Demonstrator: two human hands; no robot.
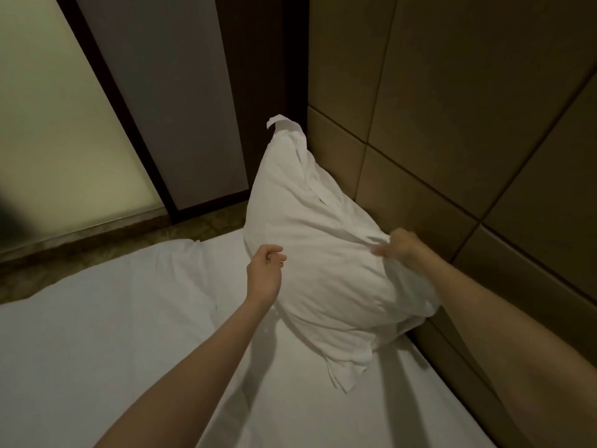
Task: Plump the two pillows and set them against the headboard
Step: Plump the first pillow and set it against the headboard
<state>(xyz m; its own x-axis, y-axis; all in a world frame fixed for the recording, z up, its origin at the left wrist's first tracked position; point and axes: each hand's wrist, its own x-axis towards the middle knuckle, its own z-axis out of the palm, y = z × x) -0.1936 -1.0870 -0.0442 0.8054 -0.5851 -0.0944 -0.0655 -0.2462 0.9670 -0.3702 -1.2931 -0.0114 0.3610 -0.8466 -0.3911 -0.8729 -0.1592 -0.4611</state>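
Hands are working on a single white pillow [310,240] that is standing on the white bed sheet [113,318], tilting up on one corner and leaning against the padded brown headboard [452,156]. Measured from that headboard, the pillow is touching it along its far side, with its upper corner flap pointing up beside the panel's edge and its lower corner spreading onto the sheet just beside the headboard's base. The left hand [263,273] is curling into a loose fist on the pillow's side farthest from the headboard, fingers closing together against the fabric, though whether it is actually pinching cloth is unclear. The right hand [402,248] is lying on the pillow's side nearest the headboard, its fingers blurring while bunching a fold of the pillowcase. Only this one pillow is showing. A frosted glass panel [58,140] is standing well apart from the headboard, beyond the bed.
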